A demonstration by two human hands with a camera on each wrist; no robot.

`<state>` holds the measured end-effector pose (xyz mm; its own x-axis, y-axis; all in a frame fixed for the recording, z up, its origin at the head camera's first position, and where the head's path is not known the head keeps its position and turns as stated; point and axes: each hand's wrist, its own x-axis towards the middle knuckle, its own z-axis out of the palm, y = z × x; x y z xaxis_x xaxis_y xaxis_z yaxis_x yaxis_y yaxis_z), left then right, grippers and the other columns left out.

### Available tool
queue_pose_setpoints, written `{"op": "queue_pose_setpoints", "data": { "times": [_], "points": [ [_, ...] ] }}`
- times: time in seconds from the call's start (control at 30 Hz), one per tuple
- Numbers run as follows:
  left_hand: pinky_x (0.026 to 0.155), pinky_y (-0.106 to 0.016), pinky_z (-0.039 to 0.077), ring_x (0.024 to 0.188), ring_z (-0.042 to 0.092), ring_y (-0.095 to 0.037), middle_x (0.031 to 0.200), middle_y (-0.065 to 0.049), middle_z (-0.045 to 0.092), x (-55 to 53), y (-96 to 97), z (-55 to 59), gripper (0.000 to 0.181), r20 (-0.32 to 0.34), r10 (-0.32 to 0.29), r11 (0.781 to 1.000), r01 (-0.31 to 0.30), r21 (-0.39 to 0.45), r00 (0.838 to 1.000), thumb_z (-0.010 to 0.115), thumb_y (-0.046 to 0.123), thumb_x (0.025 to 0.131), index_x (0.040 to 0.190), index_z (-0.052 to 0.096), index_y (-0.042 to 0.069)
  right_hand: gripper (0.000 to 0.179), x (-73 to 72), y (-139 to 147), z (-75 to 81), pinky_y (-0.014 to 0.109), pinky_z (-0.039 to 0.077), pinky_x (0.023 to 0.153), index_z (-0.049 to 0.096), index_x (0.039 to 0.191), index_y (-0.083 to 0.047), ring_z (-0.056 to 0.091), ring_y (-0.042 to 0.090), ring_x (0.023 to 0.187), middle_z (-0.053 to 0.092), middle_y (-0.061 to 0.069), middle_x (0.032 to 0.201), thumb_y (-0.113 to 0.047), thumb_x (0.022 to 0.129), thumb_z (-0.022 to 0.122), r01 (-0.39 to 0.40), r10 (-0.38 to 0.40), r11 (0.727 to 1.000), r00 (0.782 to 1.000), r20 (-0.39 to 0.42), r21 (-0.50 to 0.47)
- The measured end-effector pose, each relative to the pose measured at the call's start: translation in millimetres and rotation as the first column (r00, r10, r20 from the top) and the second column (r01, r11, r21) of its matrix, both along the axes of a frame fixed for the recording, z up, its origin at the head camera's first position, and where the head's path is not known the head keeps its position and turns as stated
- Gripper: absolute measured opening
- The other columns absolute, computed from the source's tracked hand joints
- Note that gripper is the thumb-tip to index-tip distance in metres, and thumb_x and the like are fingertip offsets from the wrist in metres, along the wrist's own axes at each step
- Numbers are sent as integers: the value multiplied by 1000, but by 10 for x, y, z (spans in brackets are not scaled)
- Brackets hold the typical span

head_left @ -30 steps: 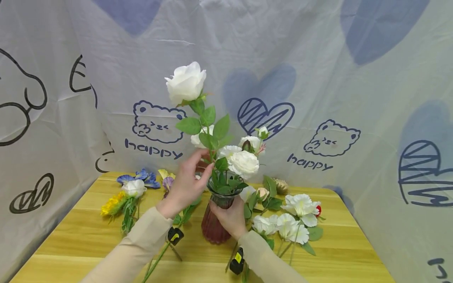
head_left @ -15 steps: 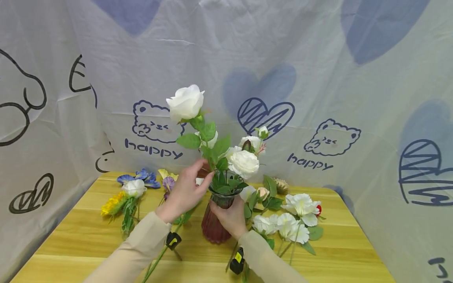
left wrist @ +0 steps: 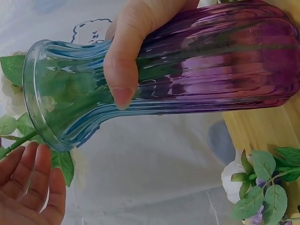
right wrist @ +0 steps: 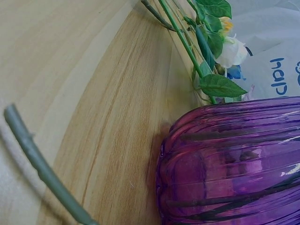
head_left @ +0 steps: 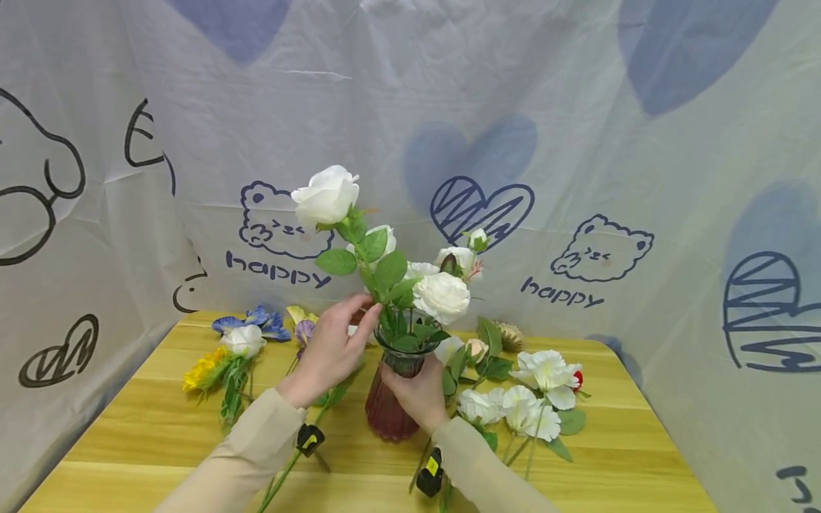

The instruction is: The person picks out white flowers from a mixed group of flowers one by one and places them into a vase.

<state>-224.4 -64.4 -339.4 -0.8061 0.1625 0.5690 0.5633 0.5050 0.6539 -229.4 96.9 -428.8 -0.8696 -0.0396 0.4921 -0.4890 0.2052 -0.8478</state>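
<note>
Pinches a tall white rose (head_left: 326, 196) by its stem between the thumb and fingertips of the left hand (head_left: 330, 349), just above the rim of the glass vase (head_left: 387, 415). Grips the vase by its neck with the right hand (head_left: 417, 392), near the middle of the wooden table (head_left: 372, 484). Tilts the rose to the left, beside the other white flowers (head_left: 442, 298) in the vase. Has a sunflower (head_left: 204, 369) and blue flowers (head_left: 259, 320) lying farther left, loose white blooms (head_left: 522, 410) near the right hand.
</note>
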Motion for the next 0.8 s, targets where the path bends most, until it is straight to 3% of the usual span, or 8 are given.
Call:
{"op": "queue_pose_setpoints", "data": {
  "times": [0.27, 0.47, 0.8],
  "points": [
    [80, -39, 61, 87, 70, -24, 101, -12, 73, -30, -35, -13, 26, -2, 60, 997, -60, 43, 998, 53, 21, 106, 116, 66, 2, 55, -4, 0, -5, 33, 57, 95, 57, 131, -1, 67, 18, 108, 69, 15, 121, -13, 81, 76, 3, -3, 1000, 1000, -21, -3],
    [80, -40, 60, 89, 70, -25, 101, -13, 72, -28, -26, 11, 27, 58, 84, 992, -90, 93, 995, 55, 26, 105, 115, 63, 2, 55, 11, -2, 14, 34, 57, 95, 57, 131, -1, 68, 22, 109, 69, 15, 121, -14, 81, 76, 5, -5, 1000, 1000, -24, 8],
    [81, -40, 61, 90, 70, -27, 101, -15, 72, -28, 8, 71, 29, 107, 54, 991, -66, 117, 993, 58, 29, 103, 107, 66, 1, 55, 36, -1, 42, 35, 57, 97, 57, 132, 0, 67, 23, 112, 69, 15, 123, -13, 82, 76, 7, -7, 1000, 1000, -10, 16]
  ]
}}
